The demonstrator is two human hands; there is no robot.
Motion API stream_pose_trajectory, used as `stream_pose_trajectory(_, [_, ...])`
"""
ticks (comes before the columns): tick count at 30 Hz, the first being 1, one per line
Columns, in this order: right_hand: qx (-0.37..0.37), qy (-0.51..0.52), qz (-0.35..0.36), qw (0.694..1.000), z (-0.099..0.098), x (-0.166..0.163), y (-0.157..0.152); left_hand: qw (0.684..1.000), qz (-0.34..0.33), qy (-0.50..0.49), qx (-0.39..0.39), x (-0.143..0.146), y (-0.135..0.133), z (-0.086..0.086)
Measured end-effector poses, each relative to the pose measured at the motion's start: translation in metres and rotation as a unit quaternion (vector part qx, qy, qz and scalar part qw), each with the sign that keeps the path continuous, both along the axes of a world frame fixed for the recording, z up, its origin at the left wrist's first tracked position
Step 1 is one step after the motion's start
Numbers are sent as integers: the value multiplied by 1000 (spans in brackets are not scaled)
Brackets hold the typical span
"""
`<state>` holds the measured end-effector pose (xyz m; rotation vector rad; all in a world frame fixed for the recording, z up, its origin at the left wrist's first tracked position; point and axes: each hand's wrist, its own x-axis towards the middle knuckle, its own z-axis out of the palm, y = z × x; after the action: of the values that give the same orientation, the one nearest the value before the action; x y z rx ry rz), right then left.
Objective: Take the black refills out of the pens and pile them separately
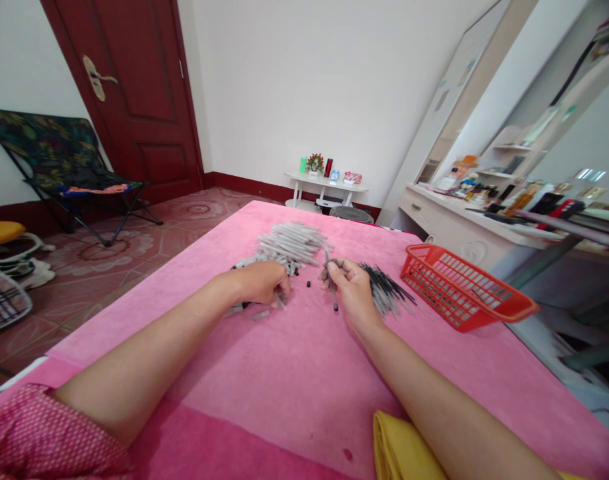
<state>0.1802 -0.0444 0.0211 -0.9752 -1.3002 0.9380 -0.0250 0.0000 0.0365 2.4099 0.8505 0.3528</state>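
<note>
Right hand point(351, 287): pinching slim grey pen point(335, 297), long axis fore-aft | Left hand point(264, 281): curled, nearer small-cap heap point(293, 266); grip indeterminable.

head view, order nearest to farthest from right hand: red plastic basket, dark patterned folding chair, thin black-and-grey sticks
1. Thin black-and-grey sticks: just right of the right hand.
2. Red plastic basket: farther right.
3. Dark patterned folding chair: far left, on the floor.
</note>
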Motion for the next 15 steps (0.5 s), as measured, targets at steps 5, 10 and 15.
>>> stream_pose_trajectory(5, [19,-73,16,997,5,1,-2,979,106,-166,-49,5,7,1])
stream_pose_trajectory(10, [48,-183,3,982,2,3,0,917,181,-293,-203,8,7,4])
stream_pose_trajectory(15, [68,-258,-37,963,-6,5,5,913,183,-295,-214,8,3,7])
